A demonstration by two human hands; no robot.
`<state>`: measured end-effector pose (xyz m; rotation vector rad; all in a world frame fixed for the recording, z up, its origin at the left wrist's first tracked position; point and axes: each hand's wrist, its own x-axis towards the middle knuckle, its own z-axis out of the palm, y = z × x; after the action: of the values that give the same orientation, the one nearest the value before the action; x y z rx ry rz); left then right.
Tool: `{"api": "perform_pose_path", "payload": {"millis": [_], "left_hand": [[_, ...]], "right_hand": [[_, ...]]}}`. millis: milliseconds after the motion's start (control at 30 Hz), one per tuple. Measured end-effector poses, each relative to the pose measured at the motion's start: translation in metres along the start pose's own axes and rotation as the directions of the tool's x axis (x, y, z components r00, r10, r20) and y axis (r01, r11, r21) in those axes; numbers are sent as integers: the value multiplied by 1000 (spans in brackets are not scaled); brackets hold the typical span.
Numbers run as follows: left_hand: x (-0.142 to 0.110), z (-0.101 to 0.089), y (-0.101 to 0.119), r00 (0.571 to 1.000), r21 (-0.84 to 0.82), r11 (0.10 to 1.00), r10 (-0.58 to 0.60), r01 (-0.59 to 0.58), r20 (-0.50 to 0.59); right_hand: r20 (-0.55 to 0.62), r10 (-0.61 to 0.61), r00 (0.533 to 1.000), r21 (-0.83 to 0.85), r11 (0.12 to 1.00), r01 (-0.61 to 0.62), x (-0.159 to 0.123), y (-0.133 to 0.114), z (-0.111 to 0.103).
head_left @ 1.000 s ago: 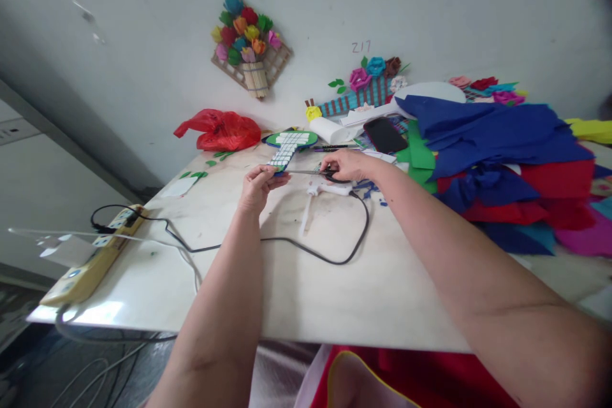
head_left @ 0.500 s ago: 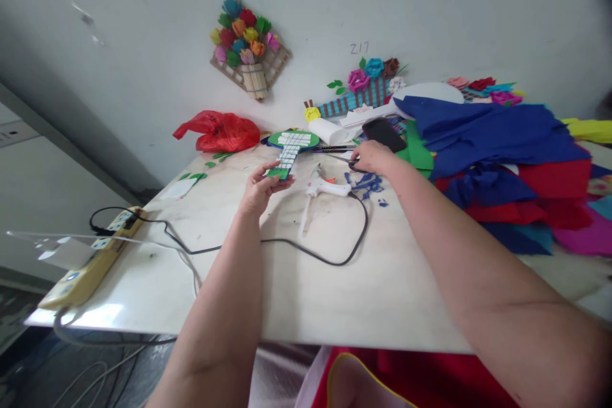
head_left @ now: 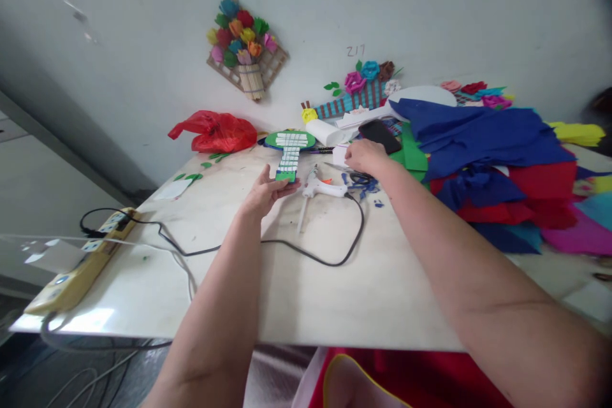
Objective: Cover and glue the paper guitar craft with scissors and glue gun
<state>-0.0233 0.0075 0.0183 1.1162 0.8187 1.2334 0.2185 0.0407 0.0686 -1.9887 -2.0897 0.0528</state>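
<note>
My left hand (head_left: 273, 192) holds the near end of a flat green paper craft (head_left: 285, 176), with its fingers under the edge and the thumb raised beside it. White strips crossed by thin dark lines run up its narrow part to an oval head. My right hand (head_left: 367, 158) is closed at the edge of a small white paper piece (head_left: 340, 155), its fingertips partly hidden. Just below that hand lie black-handled scissors (head_left: 359, 177) on the table. Between my hands a white glue gun (head_left: 326, 189) rests with a glue stick poking out.
Blue fabric-like sheets (head_left: 473, 134) are heaped at the right, by a dark phone (head_left: 380, 135). A red plastic bag (head_left: 217, 132) sits at the back left. The black cord (head_left: 306, 254) loops over the table towards a yellow power strip (head_left: 90, 261). Blue scraps (head_left: 367, 187) lie near the scissors.
My right hand has drawn the scissors away from the craft to the right, put them down and moved to the white paper. My left hand stays at the craft, its thumb now lifted.
</note>
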Motion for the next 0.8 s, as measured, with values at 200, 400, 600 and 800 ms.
{"api": "perform_pose_path", "payload": {"millis": [200, 400, 600, 800], "left_hand": [[0, 6, 3, 977, 20, 978, -208, 207, 53], [3, 7, 1, 978, 38, 979, -203, 202, 52], [4, 6, -4, 983, 42, 987, -158, 155, 95], [7, 2, -3, 957, -83, 960, -257, 269, 134]], "right_hand": [[326, -116, 938, 650, 748, -133, -21, -51, 8], [485, -210, 849, 808, 477, -344, -30, -74, 24], [499, -159, 852, 863, 173, -474, -36, -86, 31], [508, -161, 846, 861, 136, -491, -35, -87, 37]]}}
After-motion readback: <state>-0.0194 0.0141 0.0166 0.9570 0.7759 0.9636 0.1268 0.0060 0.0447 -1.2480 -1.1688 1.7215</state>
